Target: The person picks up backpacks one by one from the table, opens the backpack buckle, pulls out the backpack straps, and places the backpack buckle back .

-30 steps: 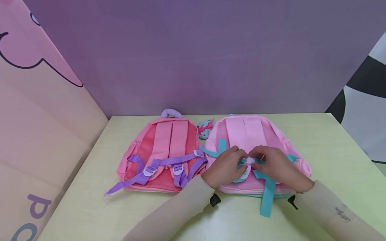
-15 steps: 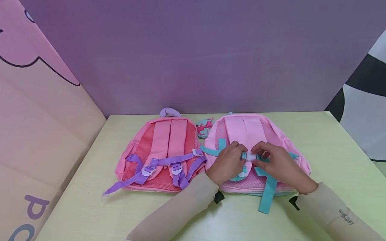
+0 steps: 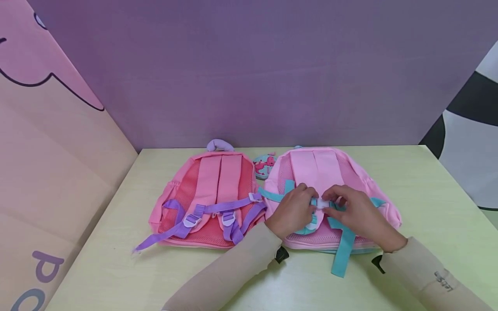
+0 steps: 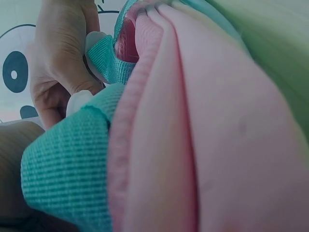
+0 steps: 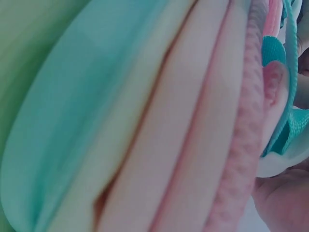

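Observation:
A light pink backpack (image 3: pixel 320 166) lies with its back panel and shoulder straps upward. Across it runs teal webbing (image 3: pixel 272 195) with a white plastic buckle (image 3: pixel 322 203) between my hands. My left hand (image 3: pixel 293 211) grips the buckle's left end, where the teal strap meets it, with fingers curled. Thumb and fingers of my right hand (image 3: pixel 355 214) pinch the right end of the buckle. A loose teal strap end (image 3: pixel 342 255) hangs over the backpack's near edge. In the left wrist view, teal webbing (image 4: pixel 67 164) and white plastic show beside a hand. Fingers partly hide the buckle's ends.
A coral pink backpack (image 3: pixel 210 177) lies to the left, its purple straps (image 3: pixel 229 206) joined across it. Behind, between the bags, is a small teal pouch (image 3: pixel 264 166) with a pink figure. Both bags rest on a pale table (image 3: pixel 116 276) against a purple wall (image 3: pixel 249 73).
Over the last second, my left thumb and fingers have curled in tighter on the buckle's left side, and more of the buckle shows. My right hand has shifted only slightly.

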A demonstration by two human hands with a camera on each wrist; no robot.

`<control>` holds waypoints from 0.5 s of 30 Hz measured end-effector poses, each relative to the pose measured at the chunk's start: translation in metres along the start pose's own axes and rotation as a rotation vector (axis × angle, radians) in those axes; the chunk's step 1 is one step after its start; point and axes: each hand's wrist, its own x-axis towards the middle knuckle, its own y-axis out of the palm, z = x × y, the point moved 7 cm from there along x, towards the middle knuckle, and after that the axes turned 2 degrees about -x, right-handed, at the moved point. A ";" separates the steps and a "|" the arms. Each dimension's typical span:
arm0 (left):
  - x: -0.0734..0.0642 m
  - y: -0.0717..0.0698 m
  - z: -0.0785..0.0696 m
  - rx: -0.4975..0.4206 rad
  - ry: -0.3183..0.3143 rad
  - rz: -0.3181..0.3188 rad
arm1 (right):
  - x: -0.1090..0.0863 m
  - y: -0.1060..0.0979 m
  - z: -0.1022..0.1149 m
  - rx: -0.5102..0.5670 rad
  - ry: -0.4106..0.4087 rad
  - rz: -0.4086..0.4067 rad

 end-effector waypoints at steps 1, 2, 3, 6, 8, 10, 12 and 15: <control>0.000 0.000 0.000 -0.001 -0.002 0.002 | 0.000 0.000 0.000 -0.001 -0.001 -0.003; 0.000 0.000 0.000 -0.001 -0.003 0.003 | 0.000 0.000 0.000 -0.003 -0.003 -0.006; 0.000 0.001 0.000 -0.001 -0.004 0.003 | 0.000 0.000 0.000 -0.003 -0.005 -0.009; -0.001 0.001 0.000 -0.002 -0.009 0.004 | 0.000 0.000 0.000 0.000 -0.010 -0.019; -0.001 0.001 0.000 -0.008 -0.012 0.004 | 0.000 -0.001 0.000 0.000 -0.012 -0.025; -0.001 0.000 0.000 -0.015 -0.011 0.004 | 0.000 -0.001 0.000 0.005 -0.010 -0.028; 0.000 0.000 -0.001 -0.019 -0.008 0.004 | 0.000 -0.001 0.000 0.010 -0.009 -0.027; 0.000 0.000 -0.001 -0.028 -0.013 0.012 | -0.001 0.000 -0.001 0.020 -0.006 -0.021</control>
